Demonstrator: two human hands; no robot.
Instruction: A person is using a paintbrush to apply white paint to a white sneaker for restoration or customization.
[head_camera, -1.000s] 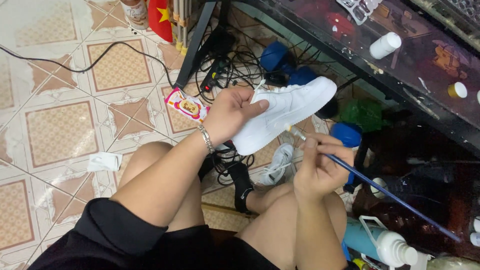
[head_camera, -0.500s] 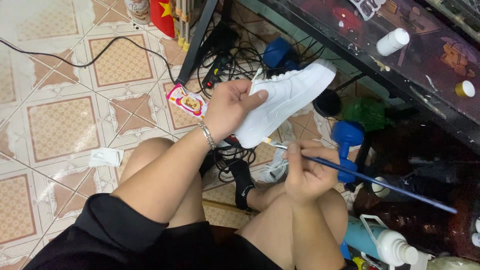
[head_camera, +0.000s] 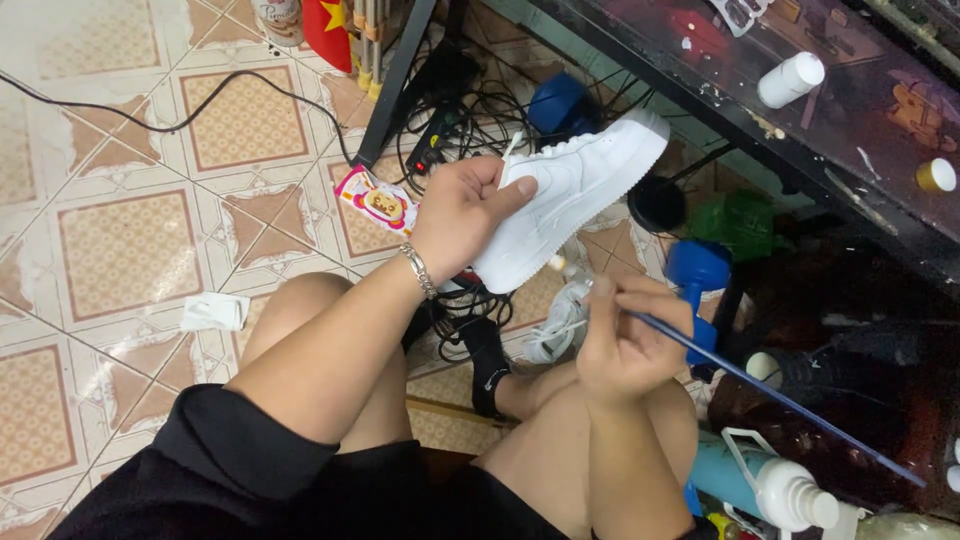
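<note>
A white sneaker (head_camera: 575, 195) is held in the air by the left hand (head_camera: 462, 212), above a tiled floor (head_camera: 120, 230) and in front of a dark bench (head_camera: 850, 130). The heel end is enclosed by the left fingers (head_camera: 515, 188), which are closed around it, with the thumb laid across the upper. The sneaker's long axis runs diagonally, from the heel at the lower left, inside the hand, to the toe at the upper right, pointing toward the bench edge; the sole faces down and to the right. Just below the heel, a thin blue-handled paintbrush (head_camera: 780, 395) is pinched in the closed fingers of the right hand (head_camera: 625, 335), its pale tip touching or nearly touching the lower edge of the sneaker. The brush handle slants away to the lower right. A metal bracelet (head_camera: 420, 270) is worn on the left wrist. A tangle of black cables (head_camera: 470, 110) lies on the floor behind the sneaker, and a white bottle (head_camera: 790, 80) lies on the bench.
</note>
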